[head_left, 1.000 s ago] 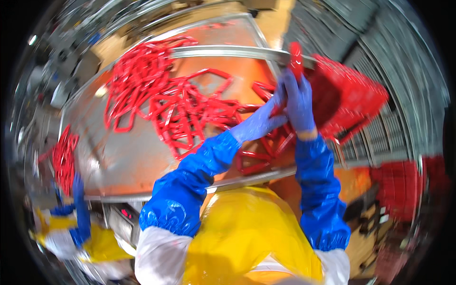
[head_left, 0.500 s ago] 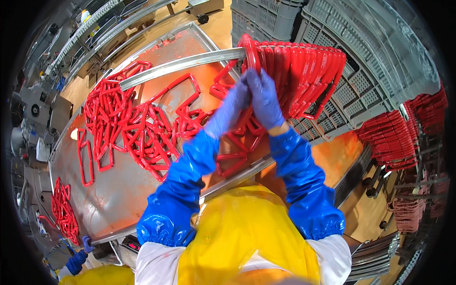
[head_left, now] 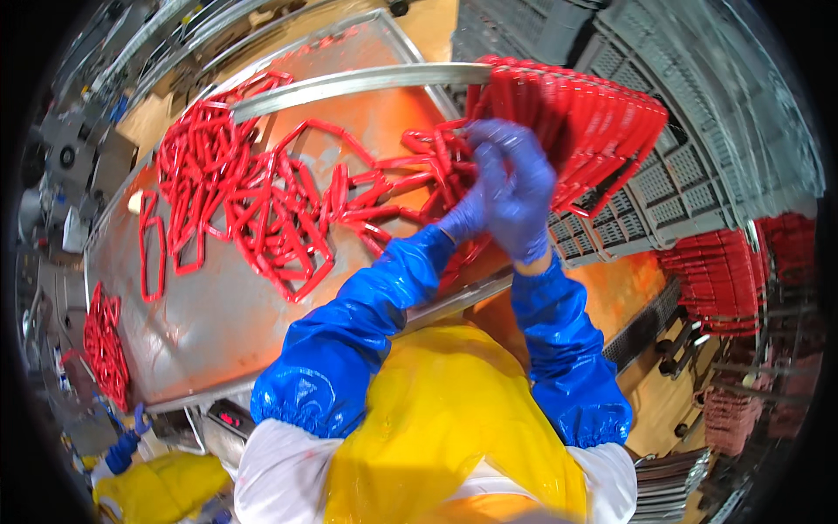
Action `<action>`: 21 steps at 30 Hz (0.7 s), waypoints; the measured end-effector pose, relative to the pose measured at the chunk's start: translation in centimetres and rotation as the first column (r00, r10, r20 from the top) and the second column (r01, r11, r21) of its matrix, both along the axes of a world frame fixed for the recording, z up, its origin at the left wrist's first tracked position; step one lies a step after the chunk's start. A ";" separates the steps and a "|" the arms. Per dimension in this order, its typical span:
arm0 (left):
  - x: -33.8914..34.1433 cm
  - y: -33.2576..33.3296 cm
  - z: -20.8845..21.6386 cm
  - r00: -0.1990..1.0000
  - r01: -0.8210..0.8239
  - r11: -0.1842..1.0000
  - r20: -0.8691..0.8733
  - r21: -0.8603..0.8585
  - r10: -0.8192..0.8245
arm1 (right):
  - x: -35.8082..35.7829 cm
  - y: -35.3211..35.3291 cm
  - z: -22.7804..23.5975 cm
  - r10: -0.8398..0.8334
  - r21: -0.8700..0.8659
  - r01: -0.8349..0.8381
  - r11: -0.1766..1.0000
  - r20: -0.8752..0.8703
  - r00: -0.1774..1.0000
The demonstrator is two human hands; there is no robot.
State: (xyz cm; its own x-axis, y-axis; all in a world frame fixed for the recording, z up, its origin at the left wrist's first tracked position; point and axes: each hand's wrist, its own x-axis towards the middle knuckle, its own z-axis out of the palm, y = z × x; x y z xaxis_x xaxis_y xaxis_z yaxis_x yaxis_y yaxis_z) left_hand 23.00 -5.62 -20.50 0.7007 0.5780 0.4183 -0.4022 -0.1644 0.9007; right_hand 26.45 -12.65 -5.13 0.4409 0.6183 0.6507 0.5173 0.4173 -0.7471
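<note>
Two hands (head_left: 518, 194) together; I can't tell their grip.
One far rod (head_left: 358, 85); links (head_left: 585, 122) right, before crates (head_left: 707, 166); two heaps (head_left: 194, 157) left on worktop (head_left: 205, 319).

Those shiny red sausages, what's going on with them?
A person in a shiny yellow plastic apron has the purple-gloved left hand and purple-gloved right hand close together, near many shiny red sausage loops hanging at the right end of a long silvery metal bar. Whether either hand grips anything is hard to tell. More red linked sausages lie tangled on the flat silvery metal table.
</note>
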 end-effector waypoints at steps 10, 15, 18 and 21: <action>-21.7 8.2 -5.9 0.571 0.298 0.676 -0.694 0.674 0.439 | 5.6 -2.9 -14.3 0.482 -0.664 0.203 0.720 0.688 0.542; -32.6 16.1 -1.7 0.545 -0.209 0.871 -0.686 0.445 0.482 | 11.3 -1.6 -15.1 0.415 -0.607 0.372 0.703 0.774 0.479; -32.2 20.6 3.4 0.777 -0.390 0.899 -0.595 -0.200 0.205 | 7.3 1.1 -14.9 0.421 -0.709 0.323 0.627 0.657 0.625; -32.0 23.3 11.2 0.882 -0.426 0.880 -0.312 -0.209 0.353 | 2.5 4.2 -13.8 0.464 -0.757 0.139 0.639 0.523 0.715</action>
